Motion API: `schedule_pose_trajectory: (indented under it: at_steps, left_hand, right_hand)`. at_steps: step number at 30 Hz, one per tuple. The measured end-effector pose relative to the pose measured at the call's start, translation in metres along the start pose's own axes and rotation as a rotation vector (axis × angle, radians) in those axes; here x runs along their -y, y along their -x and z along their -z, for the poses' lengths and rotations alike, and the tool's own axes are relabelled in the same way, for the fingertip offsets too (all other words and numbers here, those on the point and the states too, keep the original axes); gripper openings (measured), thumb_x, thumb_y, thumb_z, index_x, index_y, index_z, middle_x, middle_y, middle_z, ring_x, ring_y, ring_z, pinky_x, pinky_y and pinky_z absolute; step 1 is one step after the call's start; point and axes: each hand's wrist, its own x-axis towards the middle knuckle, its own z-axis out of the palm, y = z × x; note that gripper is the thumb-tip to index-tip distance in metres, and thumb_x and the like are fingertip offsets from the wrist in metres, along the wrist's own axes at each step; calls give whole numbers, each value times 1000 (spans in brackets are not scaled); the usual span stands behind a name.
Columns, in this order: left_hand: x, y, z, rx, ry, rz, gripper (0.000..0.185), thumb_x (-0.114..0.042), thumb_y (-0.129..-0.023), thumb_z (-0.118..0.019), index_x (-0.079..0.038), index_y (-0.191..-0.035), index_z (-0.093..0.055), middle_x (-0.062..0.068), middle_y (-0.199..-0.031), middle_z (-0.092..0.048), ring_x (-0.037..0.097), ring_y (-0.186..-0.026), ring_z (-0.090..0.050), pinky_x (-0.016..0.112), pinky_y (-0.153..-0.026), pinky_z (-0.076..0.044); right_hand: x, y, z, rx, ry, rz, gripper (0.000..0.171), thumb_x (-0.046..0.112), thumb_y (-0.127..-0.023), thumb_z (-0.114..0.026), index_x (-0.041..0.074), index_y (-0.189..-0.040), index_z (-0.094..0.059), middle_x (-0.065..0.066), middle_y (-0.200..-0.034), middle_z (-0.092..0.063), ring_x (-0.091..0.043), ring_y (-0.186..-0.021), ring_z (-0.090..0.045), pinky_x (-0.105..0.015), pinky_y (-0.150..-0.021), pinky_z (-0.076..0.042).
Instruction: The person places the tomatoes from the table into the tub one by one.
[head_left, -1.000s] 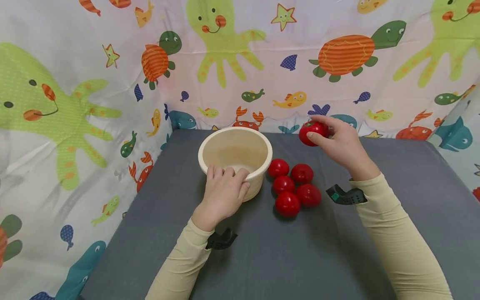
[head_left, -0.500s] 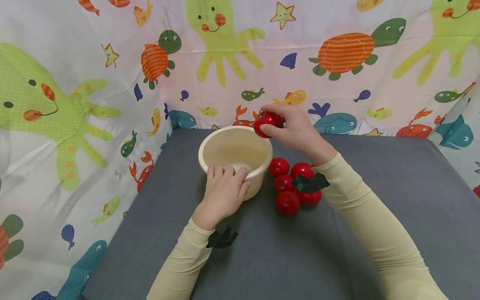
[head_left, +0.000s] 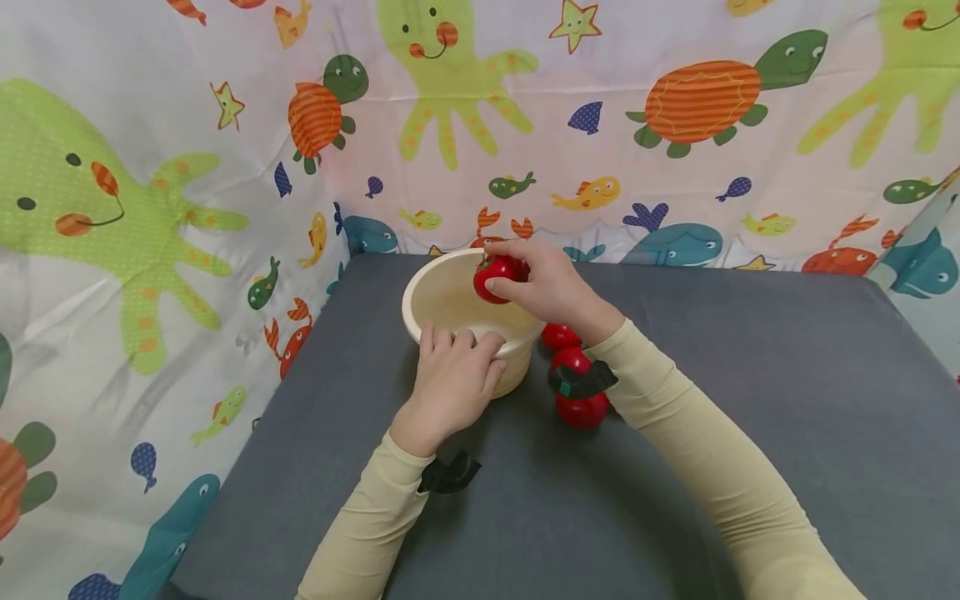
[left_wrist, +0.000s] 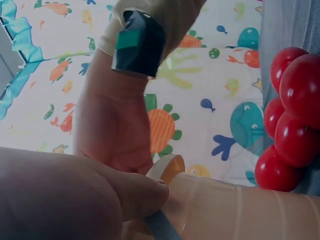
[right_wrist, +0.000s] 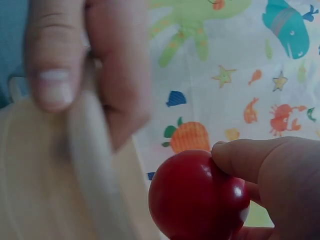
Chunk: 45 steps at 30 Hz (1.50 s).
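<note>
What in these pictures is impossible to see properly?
- Head view: some of the red balls on the table are hidden behind the right forearm.
- Right wrist view: the bowl is blurred.
- Left wrist view: the held ball is out of sight.

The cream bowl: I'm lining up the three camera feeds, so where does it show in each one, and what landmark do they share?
Head view: the cream bowl sits left of centre on the grey table, the left hand gripping its near rim.
Left wrist view: its wall fills the bottom edge, thumb on the rim.
Right wrist view: it is blurred, filling the lower left.
Shared landmark: the sea-animal curtain behind.
</note>
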Motion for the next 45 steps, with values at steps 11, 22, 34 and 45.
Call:
schedule_pose_trajectory:
  at_steps: [11, 22, 34, 45]
  left_hand:
    - [-2, 0, 1, 15, -6, 7, 24, -29, -100, -63, -17, -120, -64, 14, -103, -64, 37, -107, -53, 64, -113, -25]
    - [-1, 0, 1, 36, 6, 31, 26, -30, -100, -63, -18, -123, -63, 14, -107, -64, 36, -111, -52, 63, -114, -24]
    - [-2, 0, 1, 1, -17, 10, 24, -29, -100, -63, -16, -120, -64, 14, -104, -65, 36, -104, -53, 60, -109, -27]
    - [-3, -1, 1, 5, -17, 19, 23, -30, -99, -64, -15, -117, -65, 14, -101, -65, 36, -104, -53, 60, -109, -27]
  right_hand:
    - [-11, -6, -24, 110, 85, 82, 46, 19, -91, -75, 10, -135, -64, -8, -128, -68, -26, -110, -62, -41, -91, -59]
    - [-11, -10, -30, 113, 202, 112, 42, 21, -88, -75, 10, -128, -69, -9, -121, -71, -26, -109, -62, -40, -90, -59]
    - [-12, -10, -29, 89, 198, 50, 39, 18, -91, -71, 8, -129, -70, -12, -126, -72, -34, -113, -68, -46, -96, -57]
    - [-14, -9, -29, 83, 174, 33, 41, 19, -91, -72, 9, -131, -68, -11, -129, -71, -36, -114, -68, -45, -95, -58]
